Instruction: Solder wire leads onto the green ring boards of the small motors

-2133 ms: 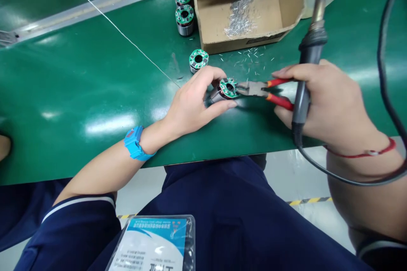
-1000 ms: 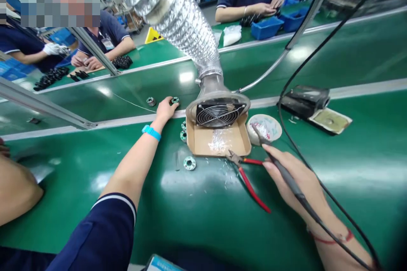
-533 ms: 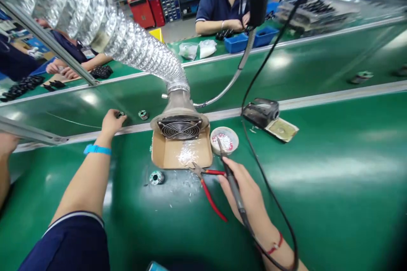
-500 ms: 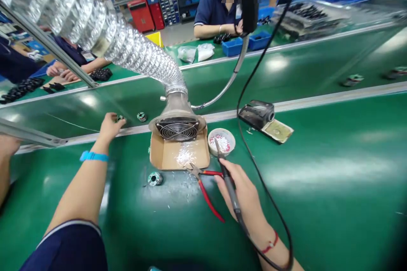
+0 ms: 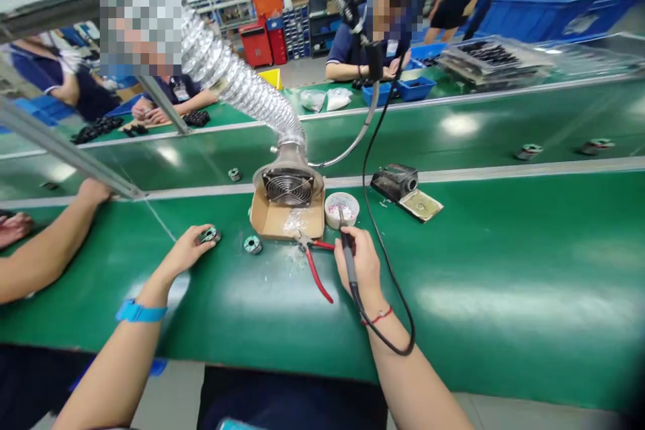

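My left hand (image 5: pixel 187 250) grips a small round motor part with a green circuit board (image 5: pixel 209 236) on the green bench. A second such part (image 5: pixel 252 244) lies just to its right. My right hand (image 5: pixel 359 261) holds a black soldering iron (image 5: pixel 347 248) upright, its tip near a small white bowl (image 5: pixel 342 209). Red-handled pliers (image 5: pixel 316 263) lie open under the same hand, one handle against its fingers. A cardboard tray (image 5: pixel 287 220) with metal clippings sits between the hands, under a fan hood.
A silver duct (image 5: pixel 242 91) feeds the fan hood (image 5: pixel 289 185). A black soldering station (image 5: pixel 396 181) and sponge pad stand right of the bowl. Another person's arms (image 5: pixel 50 245) rest on the bench at left. More motor parts (image 5: pixel 529 150) ride the far belt; people work beyond.
My left hand came back from the far belt to the near bench with a motor part in it. The view drew back and rose. My right hand kept the iron.
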`<state>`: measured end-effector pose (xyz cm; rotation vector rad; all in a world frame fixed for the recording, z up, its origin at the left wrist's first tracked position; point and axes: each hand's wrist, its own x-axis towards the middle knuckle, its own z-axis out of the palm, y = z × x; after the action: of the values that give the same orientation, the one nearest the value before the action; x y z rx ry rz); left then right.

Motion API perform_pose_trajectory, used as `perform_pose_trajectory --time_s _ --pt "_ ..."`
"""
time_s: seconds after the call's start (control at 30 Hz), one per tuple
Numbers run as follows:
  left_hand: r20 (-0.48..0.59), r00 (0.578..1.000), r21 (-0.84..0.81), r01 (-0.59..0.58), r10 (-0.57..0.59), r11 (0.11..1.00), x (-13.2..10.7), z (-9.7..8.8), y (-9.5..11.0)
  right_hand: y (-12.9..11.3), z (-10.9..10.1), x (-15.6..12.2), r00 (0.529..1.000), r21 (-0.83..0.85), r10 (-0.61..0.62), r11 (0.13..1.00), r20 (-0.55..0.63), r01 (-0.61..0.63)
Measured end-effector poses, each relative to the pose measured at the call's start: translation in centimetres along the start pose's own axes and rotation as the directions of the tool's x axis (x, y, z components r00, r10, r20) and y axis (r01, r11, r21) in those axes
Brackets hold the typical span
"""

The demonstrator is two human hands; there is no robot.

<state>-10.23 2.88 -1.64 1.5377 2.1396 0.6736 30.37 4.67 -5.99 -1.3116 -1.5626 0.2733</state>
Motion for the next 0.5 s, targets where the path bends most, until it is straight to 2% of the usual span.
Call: perform_pose_trajectory --time_s 0.13,0.27,0.4,0.5 --pt "-0.036 0.999 -0.103 0.011 -0.015 0.995 -3.2 1.0 0.5 -0.4 -0.1 -0.1 1.000 0.084 0.013 0.996 0.022 -0.015" --pt "-0.060 0.997 -0.254 -0.055 0.042 0.966 -6.4 2.9 2.4 -1.2 -0.3 -0.2 0.999 0.182 -0.002 0.983 0.034 -0.004" --pt "0.031 0.984 -0.392 -0.148 0.174 0.908 -9.5 5.3 5.8 -2.4 -0.7 -0.4 0.996 0.291 -0.010 0.957 0.084 -0.015" --pt "0.123 0.952 -0.446 -0.199 0.280 0.872 -11.4 6.4 8.5 -4.3 -1.5 -1.5 0.986 0.368 0.031 0.925 0.162 -0.090"
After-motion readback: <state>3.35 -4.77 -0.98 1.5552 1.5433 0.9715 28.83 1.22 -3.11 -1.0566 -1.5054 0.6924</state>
